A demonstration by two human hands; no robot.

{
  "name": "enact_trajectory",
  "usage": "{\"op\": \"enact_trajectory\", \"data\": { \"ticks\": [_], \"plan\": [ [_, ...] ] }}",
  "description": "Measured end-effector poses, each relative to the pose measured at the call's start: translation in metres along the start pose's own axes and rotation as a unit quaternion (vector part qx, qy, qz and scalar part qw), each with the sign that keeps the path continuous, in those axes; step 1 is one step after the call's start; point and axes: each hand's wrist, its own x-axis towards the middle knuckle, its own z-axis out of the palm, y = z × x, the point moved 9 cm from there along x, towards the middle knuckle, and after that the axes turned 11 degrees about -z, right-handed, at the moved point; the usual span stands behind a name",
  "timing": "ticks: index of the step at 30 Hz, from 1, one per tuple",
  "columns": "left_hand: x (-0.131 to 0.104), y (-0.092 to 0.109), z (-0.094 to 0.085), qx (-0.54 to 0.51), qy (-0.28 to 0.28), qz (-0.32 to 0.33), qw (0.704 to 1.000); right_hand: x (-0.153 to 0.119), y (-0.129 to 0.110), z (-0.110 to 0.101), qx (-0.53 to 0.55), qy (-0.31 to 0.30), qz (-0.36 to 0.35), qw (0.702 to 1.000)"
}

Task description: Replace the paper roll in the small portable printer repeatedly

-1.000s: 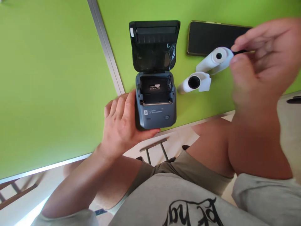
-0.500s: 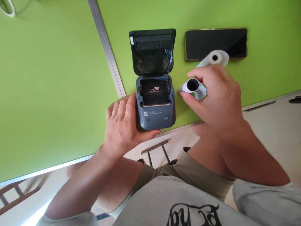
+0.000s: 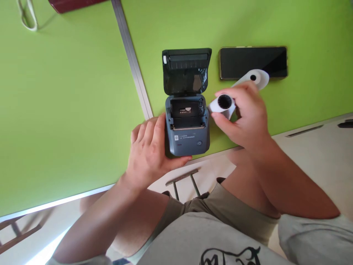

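Fingers, paper and the view's edges hide parts of the scene, and the fine print is unreadable.
The left hand covers the left side of the label printer, whose front lettering and inner sticker are too small to read; the right hand hides the right part of the near paper roll and the near end of the far paper roll, which itself overlaps the smartphone; the far edge cuts off a dark red object and a white cord, the near edge the shirt lettering, the right edge a dark item.
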Motion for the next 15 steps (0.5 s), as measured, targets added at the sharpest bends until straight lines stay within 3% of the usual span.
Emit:
{"op": "enact_trajectory", "data": {
  "ticks": [4,7,12,15],
  "plan": [
    [0.0,-0.001,0.001,-0.004,-0.003,0.0,1.0,0.008,-0.011,-0.014,0.025,0.094,0.016,0.995],
    [-0.001,-0.002,0.001,-0.008,0.001,0.003,1.0,0.014,-0.024,-0.01,0.106,0.154,-0.012,0.982],
    [-0.001,-0.002,0.0,-0.018,0.007,0.007,1.0,0.028,-0.027,0.019,0.117,0.074,0.0,0.99],
    [-0.001,0.0,-0.001,-0.006,0.003,0.009,1.0,0.032,-0.025,0.027,0.133,0.041,-0.006,0.99]
  ]
}}
